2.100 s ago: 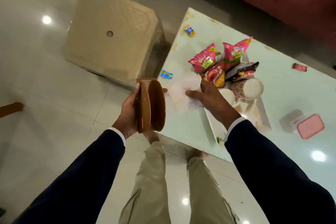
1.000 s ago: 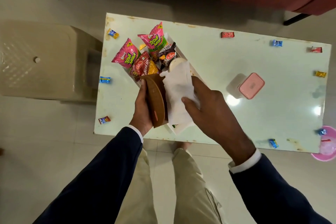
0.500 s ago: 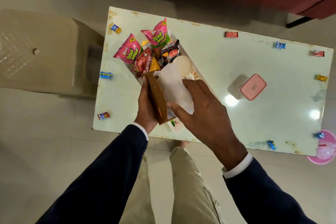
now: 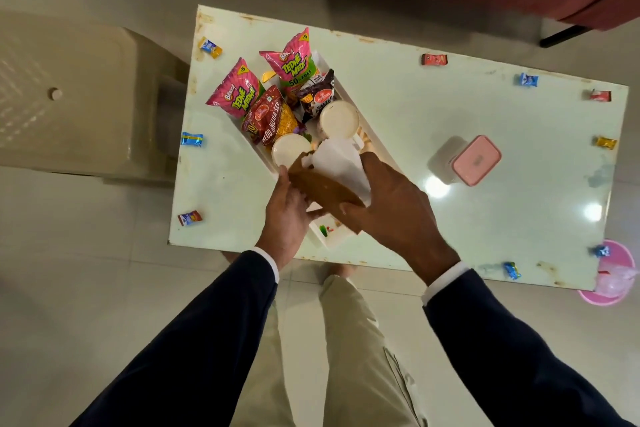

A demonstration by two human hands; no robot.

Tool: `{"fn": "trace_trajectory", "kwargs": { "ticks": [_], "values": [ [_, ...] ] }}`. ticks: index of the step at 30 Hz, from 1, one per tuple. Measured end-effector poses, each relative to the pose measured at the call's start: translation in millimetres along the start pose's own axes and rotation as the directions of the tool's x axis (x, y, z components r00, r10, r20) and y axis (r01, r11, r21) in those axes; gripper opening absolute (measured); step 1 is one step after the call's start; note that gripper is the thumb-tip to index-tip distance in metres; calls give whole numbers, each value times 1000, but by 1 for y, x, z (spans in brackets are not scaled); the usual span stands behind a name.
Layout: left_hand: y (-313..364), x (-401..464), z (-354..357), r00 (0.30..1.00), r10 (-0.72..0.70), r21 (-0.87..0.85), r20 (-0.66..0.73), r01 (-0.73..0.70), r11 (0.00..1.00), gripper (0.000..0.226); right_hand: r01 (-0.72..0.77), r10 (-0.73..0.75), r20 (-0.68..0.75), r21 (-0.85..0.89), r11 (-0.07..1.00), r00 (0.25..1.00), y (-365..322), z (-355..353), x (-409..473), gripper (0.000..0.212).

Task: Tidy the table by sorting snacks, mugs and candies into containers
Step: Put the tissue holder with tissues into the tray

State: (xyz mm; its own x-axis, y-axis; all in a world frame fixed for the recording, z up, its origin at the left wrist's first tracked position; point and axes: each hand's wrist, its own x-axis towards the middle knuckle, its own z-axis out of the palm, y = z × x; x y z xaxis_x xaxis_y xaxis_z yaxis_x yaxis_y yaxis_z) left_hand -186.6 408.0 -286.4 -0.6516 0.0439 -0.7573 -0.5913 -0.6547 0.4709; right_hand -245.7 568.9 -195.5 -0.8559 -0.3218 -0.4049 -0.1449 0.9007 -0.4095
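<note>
**Both hands on the brown holder over the tray**

The brown holder (image 4: 320,185) is held just above the near end of the white tray (image 4: 349,94), tilted, with white tissue (image 4: 337,163) sticking out of its top. The left hand (image 4: 285,215) clamps it from the seven o'clock side, thumb up along its edge. The right hand (image 4: 391,208) closes on it from four o'clock, fingers pressed over the tissue and thumb under the brown face.

The tray lies slantwise on the table (image 4: 485,184), running from eleven o'clock toward the person. In its far part stand snack packs: two pink ones (image 4: 235,90) (image 4: 294,62), a red one (image 4: 272,118) and a dark one (image 4: 318,95). Just in front of these sit two mugs (image 4: 338,118) (image 4: 289,151), mouths up; the nearer one touches the holder's top edge in this view, though I cannot tell whether they truly meet.

At three o'clock from the hands, well apart, is a clear box with a pink lid (image 4: 476,159). Wrapped candies ring the tabletop: a blue one (image 4: 191,139) at nine o'clock, a red-blue one (image 4: 189,218) near the left front corner, a yellow-blue one (image 4: 210,47) at the far left corner, a red one (image 4: 434,60) at the far edge, and more along the right edge (image 4: 601,95).

A beige stool (image 4: 69,97) stands off the table's left end, and a pink bowl (image 4: 613,274) sits on the floor by the right front corner.
</note>
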Motion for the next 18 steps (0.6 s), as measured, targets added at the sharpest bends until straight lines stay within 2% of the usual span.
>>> {"fn": "trace_trajectory", "kwargs": {
  "ticks": [2,4,6,9,12,18],
  "values": [
    [-3,1,-12,997,-16,165,-72,28,986,66,101,-100,20,-81,992,995,15,3,7,45],
    [-5,2,-25,992,-24,295,-122,59,954,56,191,-178,83,-192,963,980,29,8,19,45],
    [-9,3,-36,992,-25,424,-123,75,903,50,295,-250,185,-283,913,950,42,19,35,50],
    [-12,4,-46,992,-19,572,-128,90,816,53,448,-357,288,-377,811,889,54,34,57,58],
    [-13,9,-52,988,-34,607,-151,120,786,46,504,-421,282,-394,768,862,60,49,73,61],
    [2,21,-48,989,-16,655,-144,108,748,45,525,-423,316,-426,736,849,68,79,81,65]
  ]
}}
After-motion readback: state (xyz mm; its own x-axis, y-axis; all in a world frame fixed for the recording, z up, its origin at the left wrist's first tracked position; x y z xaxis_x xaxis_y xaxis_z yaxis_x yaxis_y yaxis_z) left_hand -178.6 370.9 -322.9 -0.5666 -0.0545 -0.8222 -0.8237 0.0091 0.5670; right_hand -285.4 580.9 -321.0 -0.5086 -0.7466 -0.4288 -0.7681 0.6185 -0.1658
